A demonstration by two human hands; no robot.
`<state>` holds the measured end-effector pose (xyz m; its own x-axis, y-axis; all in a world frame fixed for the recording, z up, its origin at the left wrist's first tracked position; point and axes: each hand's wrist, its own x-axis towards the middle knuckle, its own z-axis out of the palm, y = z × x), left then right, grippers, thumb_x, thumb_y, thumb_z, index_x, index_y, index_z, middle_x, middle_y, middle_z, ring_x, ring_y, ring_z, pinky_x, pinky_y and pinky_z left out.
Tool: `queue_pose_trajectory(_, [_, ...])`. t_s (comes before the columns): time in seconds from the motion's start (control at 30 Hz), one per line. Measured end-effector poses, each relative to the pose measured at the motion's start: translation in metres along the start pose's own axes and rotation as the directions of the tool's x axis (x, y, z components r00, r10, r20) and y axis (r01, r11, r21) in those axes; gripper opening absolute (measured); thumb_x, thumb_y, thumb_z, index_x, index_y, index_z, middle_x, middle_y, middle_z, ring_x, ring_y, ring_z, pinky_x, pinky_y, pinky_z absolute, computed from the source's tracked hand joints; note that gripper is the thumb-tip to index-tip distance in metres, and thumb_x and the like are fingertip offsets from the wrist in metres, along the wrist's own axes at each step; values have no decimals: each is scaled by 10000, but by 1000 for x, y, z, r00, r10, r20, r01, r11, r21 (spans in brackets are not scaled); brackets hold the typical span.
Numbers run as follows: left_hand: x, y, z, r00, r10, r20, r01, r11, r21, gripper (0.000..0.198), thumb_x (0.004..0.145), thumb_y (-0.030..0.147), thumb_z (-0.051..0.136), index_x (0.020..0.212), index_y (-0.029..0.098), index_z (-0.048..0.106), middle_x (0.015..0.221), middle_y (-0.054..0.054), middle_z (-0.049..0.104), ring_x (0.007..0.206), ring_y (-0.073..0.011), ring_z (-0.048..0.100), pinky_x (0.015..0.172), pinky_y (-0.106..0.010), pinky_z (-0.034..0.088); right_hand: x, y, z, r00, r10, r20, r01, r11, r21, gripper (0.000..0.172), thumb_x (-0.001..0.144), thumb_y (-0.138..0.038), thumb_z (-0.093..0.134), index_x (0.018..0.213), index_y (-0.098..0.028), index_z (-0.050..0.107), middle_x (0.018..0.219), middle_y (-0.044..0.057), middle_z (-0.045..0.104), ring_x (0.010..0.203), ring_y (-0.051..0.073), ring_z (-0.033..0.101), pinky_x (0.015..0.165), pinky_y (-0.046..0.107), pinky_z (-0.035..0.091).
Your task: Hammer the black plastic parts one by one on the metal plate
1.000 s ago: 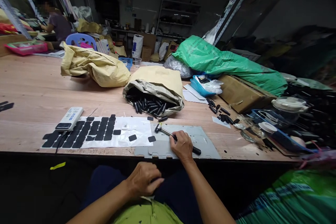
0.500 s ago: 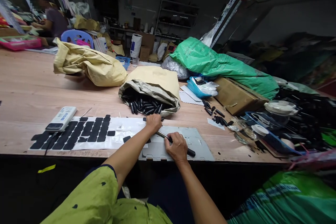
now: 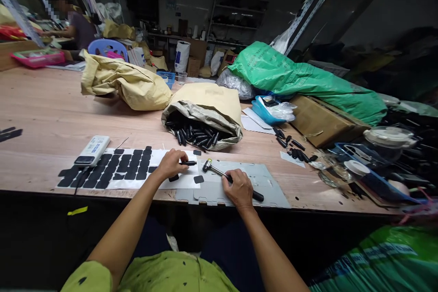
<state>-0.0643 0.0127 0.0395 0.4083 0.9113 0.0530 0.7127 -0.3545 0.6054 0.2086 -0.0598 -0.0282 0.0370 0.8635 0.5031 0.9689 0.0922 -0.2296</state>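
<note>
1. The person's left hand (image 3: pixel 170 164) pinches a slim black tube (image 3: pixel 189 163) over the white sheet (image 3: pixel 158 157).
2. Across from it, the right hand (image 3: pixel 238 188) has its fingers wrapped around the hammer (image 3: pixel 216 171), whose head lies just beside that tube, over the grey board (image 3: pixel 267 179).
3. I can see more black tubes (image 3: pixel 196 137) heaped in the open mouth of the tan bag (image 3: pixel 209 96), beyond the left hand on the wooden surface (image 3: pixel 51 114).
4. Black patches (image 3: pixel 131 164) sit in rows on the sheet.

Cluttered workshop, wooden workbench (image 3: pixel 51 114), hammer (image 3: pixel 218 171), sacks (image 3: pixel 208 96)
</note>
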Motion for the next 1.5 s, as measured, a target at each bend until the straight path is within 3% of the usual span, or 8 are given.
queue_pose_trajectory(0.07, [-13, -13, 8, 999, -14, 30, 16, 999, -48, 130, 755, 259, 728, 866, 199, 695, 883, -14, 686, 914, -226, 562, 754, -313, 409, 0, 0, 0, 1000, 1, 2, -1, 1000, -4, 86, 842, -273, 595, 815, -199, 628, 818, 22, 602, 804, 177, 487, 755, 293, 342])
queue_pose_trajectory(0.23, [-25, -22, 32, 997, -5, -78, 1, 999, -48, 174, 775, 332, 726, 907, 219, 737, 895, -23, 674, 903, -221, 554, 807, -349, 393, 0, 4, 3, 1000, -4, 29, 5, 1000, -17, 122, 876, -301, 574, 832, -201, 627, 826, 29, 611, 804, 184, 495, 742, 300, 342])
queue_pose_trajectory(0.43, [-24, -18, 28, 998, -35, -44, 31, 996, -88, 147, 759, 320, 730, 856, 211, 743, 889, -21, 678, 908, -222, 560, 822, -354, 405, 1, 2, -1, 999, -46, 26, 45, 999, 13, 201, 947, -339, 485, 876, -197, 609, 850, 46, 606, 802, 189, 524, 717, 301, 365])
queue_pose_trajectory(0.57, [-23, -19, 28, 997, -41, -64, 35, 995, -97, 127, 723, 290, 759, 826, 215, 750, 869, -13, 684, 897, -215, 566, 816, -342, 408, -7, -28, -11, 1000, -8, -3, 8, 977, 214, 241, 987, -371, 425, 945, -207, 596, 899, 43, 607, 802, 168, 566, 656, 271, 394])
queue_pose_trajectory(0.73, [-22, -19, 30, 995, -57, -80, 50, 995, -88, 126, 700, 273, 789, 816, 230, 763, 844, -5, 692, 873, -202, 568, 812, -327, 405, -23, -74, -14, 997, -29, 71, -6, 892, 452, 236, 995, -351, 419, 935, -212, 599, 868, 29, 622, 803, 148, 599, 743, 259, 450])
queue_pose_trajectory(0.83, [-21, -19, 30, 994, -85, -66, 80, 994, -75, 115, 706, 291, 783, 802, 233, 761, 864, -4, 696, 876, -203, 570, 825, -336, 401, -29, -86, -14, 991, -19, 132, -41, 899, 436, 255, 995, -364, 413, 945, -213, 613, 875, 35, 643, 782, 154, 605, 710, 263, 449])
queue_pose_trajectory(1.1, [-20, -24, 35, 995, -66, -80, 58, 993, -100, 112, 701, 298, 786, 798, 245, 773, 849, 2, 697, 882, -207, 570, 834, -348, 396, -35, -97, -22, 995, 11, 100, -46, 932, 359, 286, 998, -371, 390, 965, -216, 629, 872, 50, 657, 793, 162, 615, 689, 261, 435])
queue_pose_trajectory(1.5, [-22, -22, 35, 991, -41, -127, 28, 994, -107, 104, 695, 280, 787, 784, 227, 779, 800, -5, 679, 858, -203, 571, 832, -356, 397, -39, -85, -26, 988, 88, 125, -123, 942, 311, 284, 986, -394, 418, 965, -214, 637, 904, 50, 673, 796, 165, 621, 678, 260, 418])
